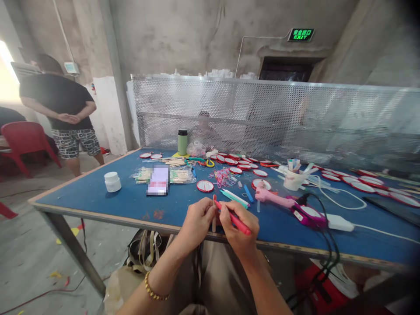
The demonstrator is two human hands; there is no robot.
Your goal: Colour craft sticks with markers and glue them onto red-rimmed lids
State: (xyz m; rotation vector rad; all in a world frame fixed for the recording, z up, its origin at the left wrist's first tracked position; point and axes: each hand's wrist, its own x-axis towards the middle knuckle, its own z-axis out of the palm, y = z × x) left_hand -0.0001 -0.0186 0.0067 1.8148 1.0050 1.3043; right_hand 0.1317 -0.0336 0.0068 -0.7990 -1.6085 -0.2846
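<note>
Flat pale wooden stick (214,223), reddish upper end: held roughly upright at near edge of blue tabletop (127,214). L hand (196,222): grip pinching stick, thumb vs. fingers. R hand (239,245): grip closed round slim red marker (241,225), tip end at stick's upper part; contact can't be told.

Nearby, beyond hands: round white disc w/ red rim (205,186); teal and white pens (234,197) just R of it. Further R: pink-and-purple handheld tool (278,199), white cup w/ pens (293,180). Far L: white lidded jar (112,183).
</note>
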